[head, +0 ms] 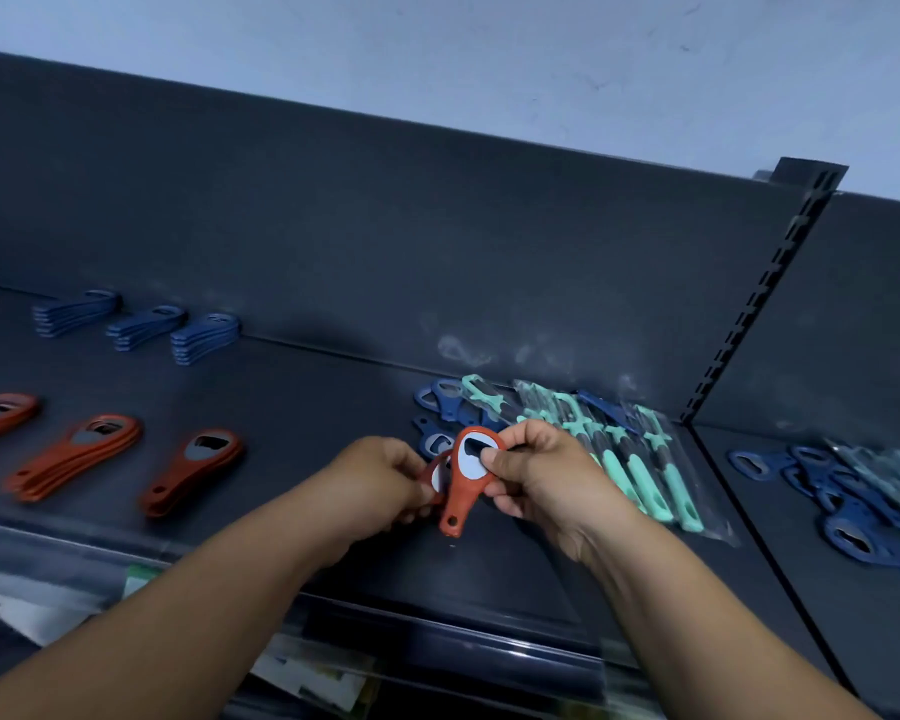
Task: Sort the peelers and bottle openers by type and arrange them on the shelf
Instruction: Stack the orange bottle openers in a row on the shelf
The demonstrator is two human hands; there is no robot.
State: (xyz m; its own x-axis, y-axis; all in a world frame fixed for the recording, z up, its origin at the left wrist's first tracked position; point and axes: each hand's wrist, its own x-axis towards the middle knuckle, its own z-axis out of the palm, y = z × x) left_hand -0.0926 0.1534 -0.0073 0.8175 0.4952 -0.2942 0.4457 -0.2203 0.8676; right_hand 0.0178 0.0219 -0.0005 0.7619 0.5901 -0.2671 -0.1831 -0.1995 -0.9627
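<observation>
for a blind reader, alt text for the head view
The right hand pinches an orange plastic bottle opener while the left hand holds a second opener over a dark metal shelf. Sorted orange stacks and blue stacks lie left; bagged mint-handled peelers lie right.

**Inspector:** Type of premises?

**Assistant:** A retail shop. The fixture is a dark grey metal display shelf (333, 397) with a matching dark grey back panel (385, 226). A slotted black upright post (765, 304) stands between two bays.

**Inspector:** Stock?

**Assistant:** Many identical items. Blue plastic bottle openers (206, 337) and orange plastic bottle openers (193, 472) lie in small stacks. Mint-green-handled peelers (640, 470) are in clear plastic sleeves. A clear plastic label strip (437, 652) runs along the shelf's front edge, with paper slips behind it.
</observation>
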